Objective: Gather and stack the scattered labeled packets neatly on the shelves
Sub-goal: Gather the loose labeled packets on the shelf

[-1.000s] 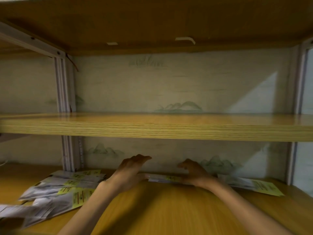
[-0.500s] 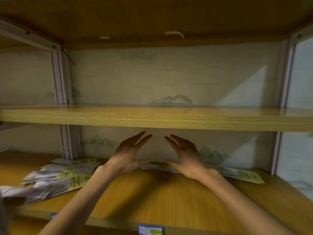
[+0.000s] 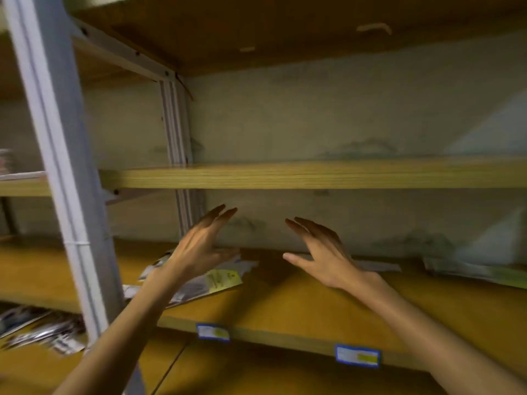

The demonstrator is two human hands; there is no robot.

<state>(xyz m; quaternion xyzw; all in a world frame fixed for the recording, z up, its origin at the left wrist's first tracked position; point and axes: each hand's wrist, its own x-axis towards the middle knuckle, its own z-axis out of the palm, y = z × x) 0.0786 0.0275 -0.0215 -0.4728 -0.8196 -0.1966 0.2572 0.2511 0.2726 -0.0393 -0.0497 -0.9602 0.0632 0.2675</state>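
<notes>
Head view, looking into a shelf unit. Left hand (image 3: 199, 246) and right hand (image 3: 322, 252) raised side by side above the lower shelf (image 3: 285, 306), palms facing each other, fingers straight and together, thumbs spread; nothing held in either. A clear gap between the two hands. Bare forearms reaching in from the near edge.

Packets (image 3: 208, 277) scattered on the lower shelf at left, just below and behind the left hand: grey-white pouches overlapping loosely, one with a yellow label turned up. Whether the left hand touches them: cannot tell. A thin flat packet (image 3: 376, 266) lying against the far wall, behind the right wrist. Another packet (image 3: 470, 272) with a yellowish edge farther right on the same shelf, well apart from the hands, blurred.

More packets (image 3: 42, 332) in a loose heap low at left, beyond the grey upright post (image 3: 60, 166), on a lower board; details smeared by motion.

Middle shelf (image 3: 313, 175) running across above the hands, pale wood grain on its front edge. Dark brown board overhead. Back wall (image 3: 313, 115) pale, with faint mountain drawings. Two blue-framed tags (image 3: 357, 355) fixed to the front edge of the lower shelf, one near centre, one farther right; print unreadable.
</notes>
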